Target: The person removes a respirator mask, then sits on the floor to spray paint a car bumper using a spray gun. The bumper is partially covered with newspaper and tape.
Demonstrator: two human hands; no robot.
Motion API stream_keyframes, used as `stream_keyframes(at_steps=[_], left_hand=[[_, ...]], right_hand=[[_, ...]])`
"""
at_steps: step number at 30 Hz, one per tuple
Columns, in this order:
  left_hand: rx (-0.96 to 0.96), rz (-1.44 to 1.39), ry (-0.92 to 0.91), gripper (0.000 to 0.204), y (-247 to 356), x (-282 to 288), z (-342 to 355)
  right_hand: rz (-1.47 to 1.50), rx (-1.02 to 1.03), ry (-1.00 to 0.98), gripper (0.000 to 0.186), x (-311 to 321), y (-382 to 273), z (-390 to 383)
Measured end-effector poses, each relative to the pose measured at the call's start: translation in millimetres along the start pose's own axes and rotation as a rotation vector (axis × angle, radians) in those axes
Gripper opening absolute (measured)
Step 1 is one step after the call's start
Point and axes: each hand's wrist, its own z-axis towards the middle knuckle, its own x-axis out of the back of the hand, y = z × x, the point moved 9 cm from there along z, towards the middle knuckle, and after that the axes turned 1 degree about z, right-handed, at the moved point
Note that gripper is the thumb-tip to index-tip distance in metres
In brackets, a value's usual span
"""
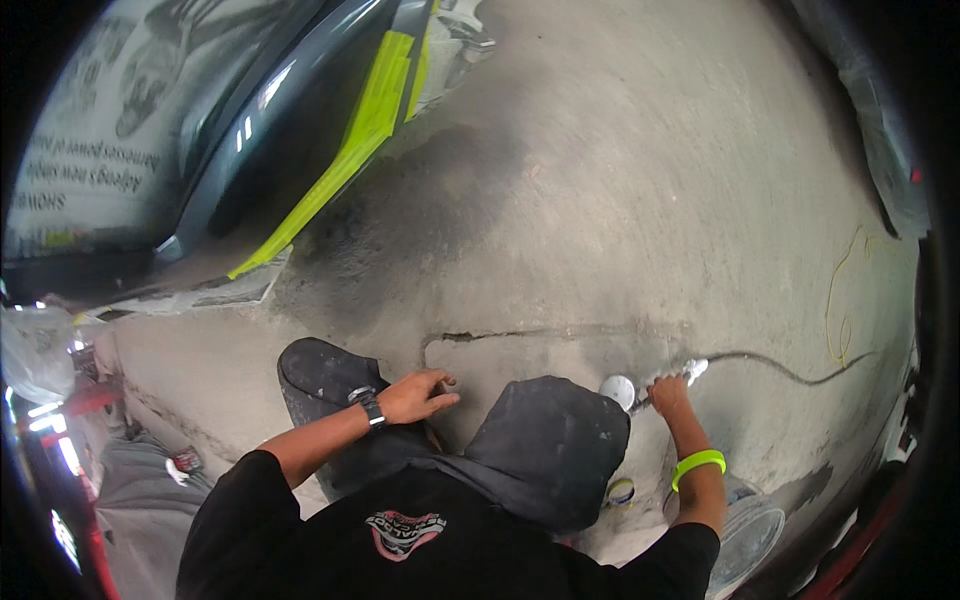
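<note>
Head view: right hand [668, 392] grips a silvery, round-white-disced tool [617, 389] at four o'clock; left hand [410, 398] hangs empty, loosely uncurled, at seven.

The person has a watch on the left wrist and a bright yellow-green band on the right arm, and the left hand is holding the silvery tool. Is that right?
Not quite: the right hand holds the silvery tool, not the left hand. The head view shows it. The watch and yellow-green band are where you said.
</note>
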Motion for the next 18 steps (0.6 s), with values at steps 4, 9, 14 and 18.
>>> stream_keyframes(at_steps=[4, 9, 14, 18], left_hand=[[-0.247, 0.119, 0.093, 0.051, 0, -10, 56], [-0.331, 0.169, 0.236, 0.066, 39, -13, 66], [-0.167, -0.260, 0.446, 0.097, 36, 5, 68], [0.097, -1.141, 0.508, 0.118, -20, 9, 62]], right_hand=[[0.004, 0.156, -0.190, 0.020, -19, 2, 7], [0.277, 0.093, 0.032, 0.027, 119, -36, -7], [0.476, 0.241, 0.321, 0.032, 276, -131, 10], [0.632, 0.394, 0.379, 0.036, 370, -218, 16]])
